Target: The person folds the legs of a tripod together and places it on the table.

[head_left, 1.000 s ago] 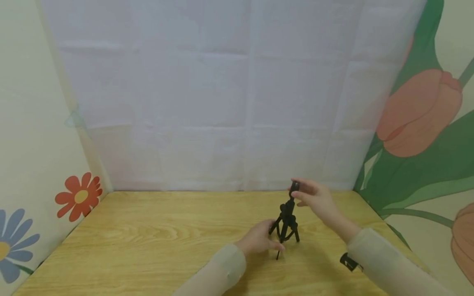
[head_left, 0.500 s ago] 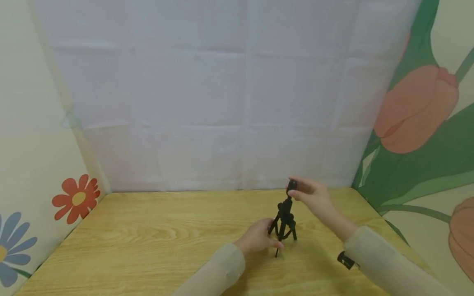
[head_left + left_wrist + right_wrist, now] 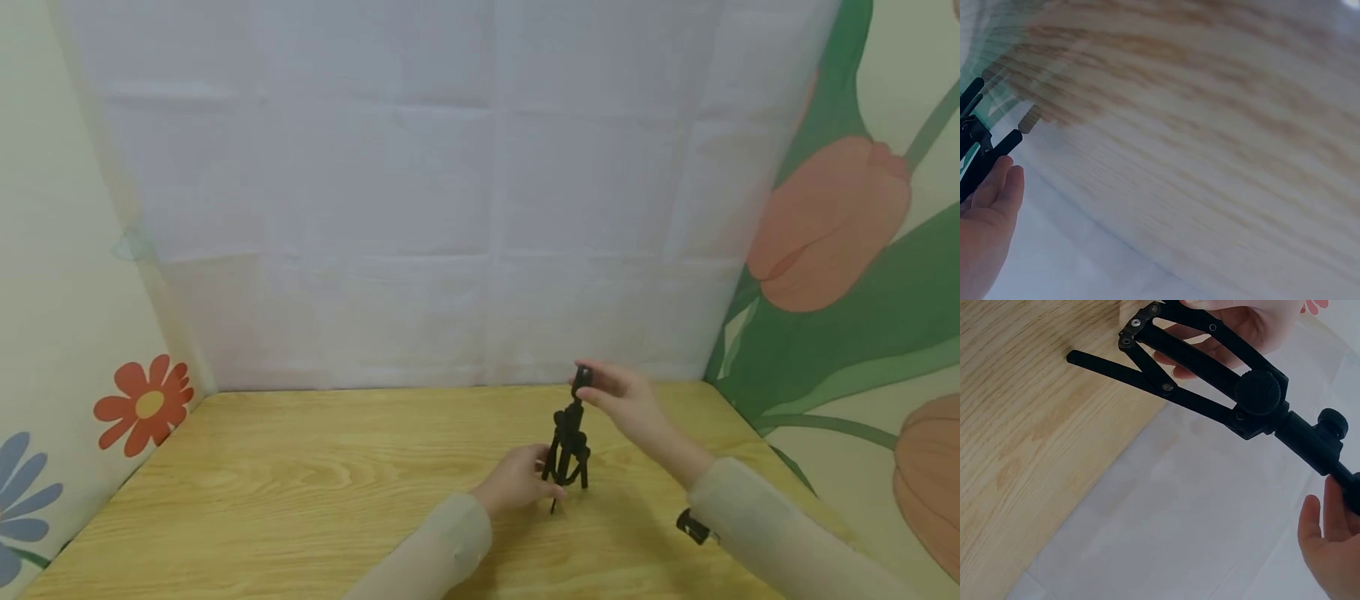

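Note:
A small black tripod (image 3: 570,421) stands nearly upright, leaning a little, over the right part of the wooden table. My left hand (image 3: 513,482) grips its legs low down, thumb in front and fingers behind. Up top, my right hand (image 3: 630,406) pinches the black head piece between thumb and fingers. In the right wrist view the tripod's legs, hinged braces and round knob (image 3: 1258,392) show clearly, and one leg's end comes close to the table; contact cannot be told. The left wrist view shows only two leg ends and part of my left hand (image 3: 991,228).
The wood-grain table (image 3: 322,475) ends at a creased white cloth backdrop (image 3: 420,217). Flower-printed panels (image 3: 832,229) flank it on both sides. A small black device (image 3: 692,527) sits at my right wrist, beside the sleeve.
The tripod's legs have drawn closer together under my left hand. Both hands keep their hold, and the whole scene has shifted slightly left in the head view.

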`<state>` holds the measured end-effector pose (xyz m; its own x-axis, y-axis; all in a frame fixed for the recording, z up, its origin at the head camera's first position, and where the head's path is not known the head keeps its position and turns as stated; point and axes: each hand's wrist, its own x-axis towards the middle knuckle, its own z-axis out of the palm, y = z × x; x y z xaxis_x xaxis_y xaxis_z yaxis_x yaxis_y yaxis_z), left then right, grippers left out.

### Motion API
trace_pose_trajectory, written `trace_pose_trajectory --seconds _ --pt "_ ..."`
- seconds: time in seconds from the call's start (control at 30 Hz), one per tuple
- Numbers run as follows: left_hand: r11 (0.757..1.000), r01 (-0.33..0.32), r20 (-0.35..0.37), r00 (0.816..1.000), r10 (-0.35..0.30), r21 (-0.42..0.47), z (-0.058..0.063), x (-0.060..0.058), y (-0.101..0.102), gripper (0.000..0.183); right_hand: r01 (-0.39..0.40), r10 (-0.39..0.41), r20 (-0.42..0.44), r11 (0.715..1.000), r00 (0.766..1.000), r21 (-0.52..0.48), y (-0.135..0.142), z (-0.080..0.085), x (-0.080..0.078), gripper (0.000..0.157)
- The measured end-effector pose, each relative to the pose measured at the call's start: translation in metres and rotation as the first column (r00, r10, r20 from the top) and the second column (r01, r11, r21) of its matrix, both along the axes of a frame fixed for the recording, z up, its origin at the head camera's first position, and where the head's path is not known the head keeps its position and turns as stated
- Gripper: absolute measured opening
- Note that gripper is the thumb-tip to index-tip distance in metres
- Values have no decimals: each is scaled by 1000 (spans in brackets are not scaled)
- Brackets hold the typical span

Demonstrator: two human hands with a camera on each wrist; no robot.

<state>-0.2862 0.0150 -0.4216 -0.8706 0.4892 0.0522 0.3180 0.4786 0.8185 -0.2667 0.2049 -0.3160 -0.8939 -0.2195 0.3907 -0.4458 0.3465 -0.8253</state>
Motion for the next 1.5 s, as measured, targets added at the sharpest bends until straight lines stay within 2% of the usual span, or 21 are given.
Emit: trace_pose_trajectory --seconds 0.23,0.53,0.8,1.03,1.17,1.37,1.5 --pt "999 28 -4 1000 -28 32 1 -1 -1 52 -55 57 -46 998 997 40 3 -3 -3 41" --pt "999 42 -9 999 -41 24 1 0 -1 52 -77 80 -59 995 995 62 3 -7 -2 40" --pt "999 32 10 999 -32 19 1 -2 -1 45 -80 83 -64 995 994 58 3 -10 -1 38" --pt "999 29 -32 999 -30 -21 6 -2 0 37 -49 57 -86 995 995 85 2 -11 -4 36" --pt "999 38 -51 998 -40 -35 6 -2 0 37 -42 51 -97 995 994 93 2 -11 -4 35" --pt "998 53 -47 997 -55 -33 4 -3 -2 39 -63 78 -99 987 992 148 1 -11 -3 34" --pt "998 58 -43 997 -59 -36 4 -4 -2 42 -71 85 -89 986 992 149 2 -12 -4 33"
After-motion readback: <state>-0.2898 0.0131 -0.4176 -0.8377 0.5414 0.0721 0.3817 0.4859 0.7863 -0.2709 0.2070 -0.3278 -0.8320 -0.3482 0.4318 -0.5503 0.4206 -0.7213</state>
